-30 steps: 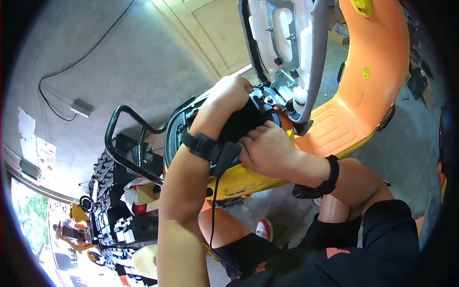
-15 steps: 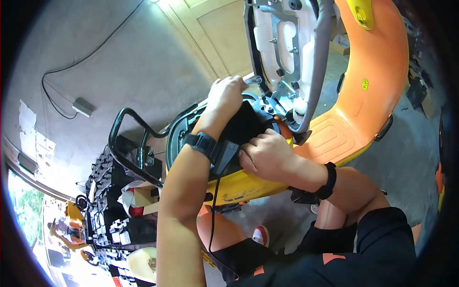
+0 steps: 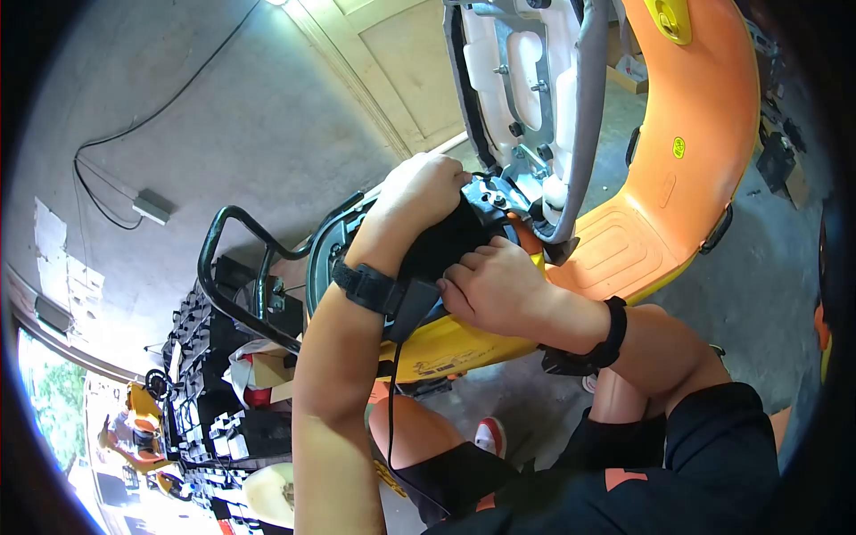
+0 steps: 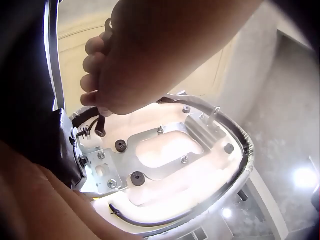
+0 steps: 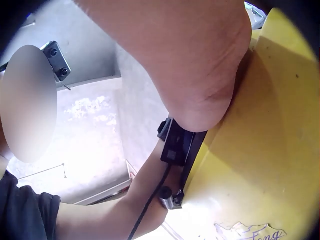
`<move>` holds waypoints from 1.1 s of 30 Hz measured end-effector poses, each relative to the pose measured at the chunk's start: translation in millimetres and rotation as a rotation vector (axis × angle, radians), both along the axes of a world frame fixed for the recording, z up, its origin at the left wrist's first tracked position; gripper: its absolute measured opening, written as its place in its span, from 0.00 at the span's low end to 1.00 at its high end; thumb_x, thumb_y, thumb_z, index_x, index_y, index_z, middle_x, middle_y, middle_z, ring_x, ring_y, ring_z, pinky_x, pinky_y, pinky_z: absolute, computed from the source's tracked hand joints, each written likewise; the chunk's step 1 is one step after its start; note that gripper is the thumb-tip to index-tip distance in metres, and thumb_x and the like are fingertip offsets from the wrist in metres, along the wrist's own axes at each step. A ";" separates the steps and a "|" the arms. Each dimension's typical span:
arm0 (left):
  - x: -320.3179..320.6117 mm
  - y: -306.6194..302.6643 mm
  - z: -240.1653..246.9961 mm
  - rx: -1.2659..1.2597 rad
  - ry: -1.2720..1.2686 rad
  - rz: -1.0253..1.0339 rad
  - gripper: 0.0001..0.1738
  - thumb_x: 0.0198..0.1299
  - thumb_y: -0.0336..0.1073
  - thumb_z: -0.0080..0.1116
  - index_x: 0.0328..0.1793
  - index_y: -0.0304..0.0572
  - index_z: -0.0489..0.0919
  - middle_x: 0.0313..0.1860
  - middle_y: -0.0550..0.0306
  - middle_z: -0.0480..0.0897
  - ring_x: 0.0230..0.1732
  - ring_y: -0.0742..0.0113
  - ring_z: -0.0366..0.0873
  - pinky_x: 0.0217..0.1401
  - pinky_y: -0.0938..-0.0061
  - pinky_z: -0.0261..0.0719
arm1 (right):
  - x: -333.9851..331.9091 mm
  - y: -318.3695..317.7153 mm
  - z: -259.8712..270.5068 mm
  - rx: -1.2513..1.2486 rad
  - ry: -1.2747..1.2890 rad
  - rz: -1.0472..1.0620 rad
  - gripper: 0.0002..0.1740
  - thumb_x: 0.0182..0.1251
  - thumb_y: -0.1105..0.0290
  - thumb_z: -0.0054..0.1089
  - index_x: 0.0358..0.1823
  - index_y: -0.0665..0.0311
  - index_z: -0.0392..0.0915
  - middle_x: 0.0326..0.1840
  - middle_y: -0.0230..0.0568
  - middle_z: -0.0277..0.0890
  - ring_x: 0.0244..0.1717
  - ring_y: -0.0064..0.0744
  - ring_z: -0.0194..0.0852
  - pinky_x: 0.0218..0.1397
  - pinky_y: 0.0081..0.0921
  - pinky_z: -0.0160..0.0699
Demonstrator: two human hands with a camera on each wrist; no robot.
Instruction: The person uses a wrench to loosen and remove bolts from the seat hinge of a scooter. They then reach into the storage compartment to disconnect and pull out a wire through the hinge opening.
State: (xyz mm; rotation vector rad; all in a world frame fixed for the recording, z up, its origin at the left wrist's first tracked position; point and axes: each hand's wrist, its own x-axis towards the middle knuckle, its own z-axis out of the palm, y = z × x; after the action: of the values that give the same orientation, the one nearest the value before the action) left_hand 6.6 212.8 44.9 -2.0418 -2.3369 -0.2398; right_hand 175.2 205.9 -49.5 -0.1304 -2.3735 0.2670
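Note:
My left hand (image 3: 417,192) reaches over the dark under-seat compartment (image 3: 441,239) of a scooter, close to the hinge end of the raised seat (image 3: 526,89). In the left wrist view its fingers curl round a wrench whose ring end (image 4: 108,24) sticks out above them. The metal hinge bracket (image 4: 102,172) carries several bolts and nuts. My right hand (image 3: 499,290) rests over the near rim of the compartment, fingers bent inward. Its heel lies against the yellow side panel (image 5: 260,135); I cannot tell what its hidden fingertips hold.
The scooter's orange footboard (image 3: 615,241) extends to the right. A black tube rack (image 3: 236,267) projects at its left end. Boxes and dark battery-like blocks (image 3: 236,419) stand beyond it. A cable hangs from my left wrist camera (image 3: 415,308).
My left hand swings out toward the far side, baring part of the metal wrench, then comes back closer to the hinge. The right hand stays on the rim; the head view shifts slightly.

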 end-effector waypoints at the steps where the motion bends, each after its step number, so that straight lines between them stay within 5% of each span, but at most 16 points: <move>1: 1.9 -0.4 0.8 -0.020 0.018 0.002 0.17 0.69 0.45 0.60 0.42 0.39 0.90 0.42 0.37 0.87 0.47 0.35 0.84 0.54 0.50 0.82 | -0.1 0.1 0.1 -0.001 0.000 0.001 0.15 0.70 0.62 0.59 0.26 0.60 0.84 0.24 0.40 0.81 0.29 0.43 0.84 0.40 0.41 0.75; 33: 13.0 -2.1 -1.7 -0.009 0.076 0.025 0.19 0.67 0.46 0.60 0.39 0.36 0.89 0.38 0.33 0.85 0.43 0.33 0.84 0.51 0.49 0.82 | -0.2 -0.1 -1.8 0.013 0.001 -0.009 0.15 0.70 0.62 0.58 0.28 0.61 0.85 0.25 0.41 0.82 0.30 0.43 0.83 0.42 0.40 0.74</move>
State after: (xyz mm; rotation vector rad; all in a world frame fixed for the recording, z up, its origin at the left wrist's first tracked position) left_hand 19.6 210.7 43.1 -1.9874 -2.3218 -0.1482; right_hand 175.0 205.8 -51.3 -0.1346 -2.3727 0.2478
